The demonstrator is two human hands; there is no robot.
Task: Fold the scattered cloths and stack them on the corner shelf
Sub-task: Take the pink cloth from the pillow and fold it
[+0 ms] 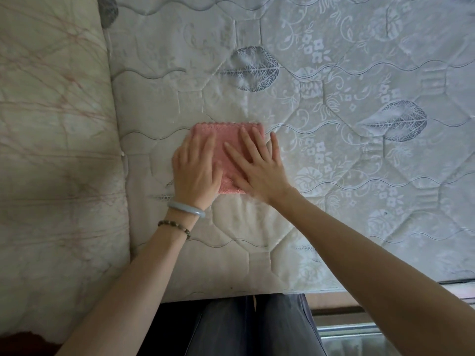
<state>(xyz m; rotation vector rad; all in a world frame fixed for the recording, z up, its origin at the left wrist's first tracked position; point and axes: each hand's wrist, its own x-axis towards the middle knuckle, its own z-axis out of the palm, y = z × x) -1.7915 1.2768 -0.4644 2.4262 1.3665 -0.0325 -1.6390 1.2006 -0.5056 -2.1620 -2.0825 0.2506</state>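
Note:
A small pink cloth (227,136), folded into a rough square with a scalloped far edge, lies flat on the quilted mattress (334,86). My left hand (196,170) rests palm-down on the cloth's left half, fingers together and pointing away from me. My right hand (259,165) lies flat on its right half with fingers spread, the outer fingers reaching past the cloth's right edge onto the mattress. Both hands press on the cloth without gripping it. Much of the cloth's near part is hidden under the hands.
The mattress has a grey leaf and flower pattern and ends at its near edge (231,295) by my legs. A pale marbled floor (51,124) runs along the left. A metal frame part (359,332) shows at the lower right. No other cloths or shelf are in view.

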